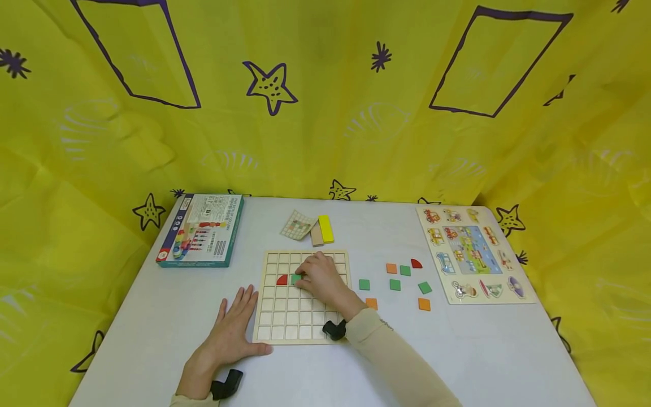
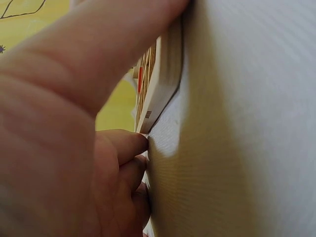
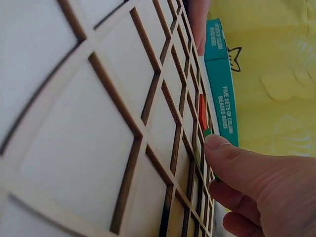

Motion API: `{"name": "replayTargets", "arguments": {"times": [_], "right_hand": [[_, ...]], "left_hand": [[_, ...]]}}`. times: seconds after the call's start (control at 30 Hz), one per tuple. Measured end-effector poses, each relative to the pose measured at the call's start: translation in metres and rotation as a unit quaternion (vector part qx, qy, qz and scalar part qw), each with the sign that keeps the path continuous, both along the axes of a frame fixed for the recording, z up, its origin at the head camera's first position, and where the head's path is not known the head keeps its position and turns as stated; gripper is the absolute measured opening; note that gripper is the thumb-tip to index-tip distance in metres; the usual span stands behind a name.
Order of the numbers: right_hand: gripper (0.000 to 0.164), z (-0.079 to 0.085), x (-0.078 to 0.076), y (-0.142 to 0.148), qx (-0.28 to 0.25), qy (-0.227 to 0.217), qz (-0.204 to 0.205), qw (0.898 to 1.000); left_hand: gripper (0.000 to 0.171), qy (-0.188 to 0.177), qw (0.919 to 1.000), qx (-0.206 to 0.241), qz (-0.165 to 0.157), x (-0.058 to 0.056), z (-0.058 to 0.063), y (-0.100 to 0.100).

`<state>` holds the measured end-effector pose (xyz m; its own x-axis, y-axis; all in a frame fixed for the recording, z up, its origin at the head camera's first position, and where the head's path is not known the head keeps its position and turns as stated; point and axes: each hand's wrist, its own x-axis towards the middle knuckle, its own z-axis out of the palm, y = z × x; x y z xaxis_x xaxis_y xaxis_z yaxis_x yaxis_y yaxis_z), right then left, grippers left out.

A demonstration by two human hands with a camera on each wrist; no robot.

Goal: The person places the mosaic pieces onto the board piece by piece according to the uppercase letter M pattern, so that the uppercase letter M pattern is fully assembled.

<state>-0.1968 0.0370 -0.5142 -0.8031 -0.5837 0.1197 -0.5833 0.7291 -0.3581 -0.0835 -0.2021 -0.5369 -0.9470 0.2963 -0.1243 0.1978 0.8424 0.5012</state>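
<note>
A wooden grid board (image 1: 285, 333) lies on the white table, its cells bounded by raised strips. In one cell near its upper left sits a red quarter-circle tile (image 1: 282, 280). Right beside that tile, my right hand (image 1: 321, 280) pinches a green square tile (image 1: 295, 279) between thumb and fingers, at a cell of the board. The right wrist view shows the thumb (image 3: 224, 148) against the green tile's edge. My left hand (image 1: 231, 328) rests flat with fingers spread, its fingertips at the board's left edge and its thumb along the lower left corner.
Several loose green and orange tiles (image 1: 395, 285) and a red quarter-circle (image 1: 416, 263) lie right of the board. Behind it are a pattern card (image 1: 297, 225) and yellow block (image 1: 326, 229). A boxed toy (image 1: 200, 232) stands left; a picture puzzle (image 1: 437, 226) lies right.
</note>
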Motion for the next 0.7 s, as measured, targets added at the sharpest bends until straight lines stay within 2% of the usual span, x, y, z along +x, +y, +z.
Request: {"name": "replayTargets", "arguments": {"times": [0.37, 0.7], "right_hand": [[0.024, -0.0026, 0.0008, -0.0040, 0.015, 0.027, -0.009, 0.999], [0.025, -0.0055, 0.0005, -0.0075, 0.028, 0.025, -0.013, 0.999]], "left_hand": [[0.128, 0.008, 1.0000, 0.005, 0.000, 0.0001, 0.0009, 0.0009], [0.128, 0.015, 0.9999, 0.007, 0.001, 0.0015, -0.0001, 0.0007]]}}
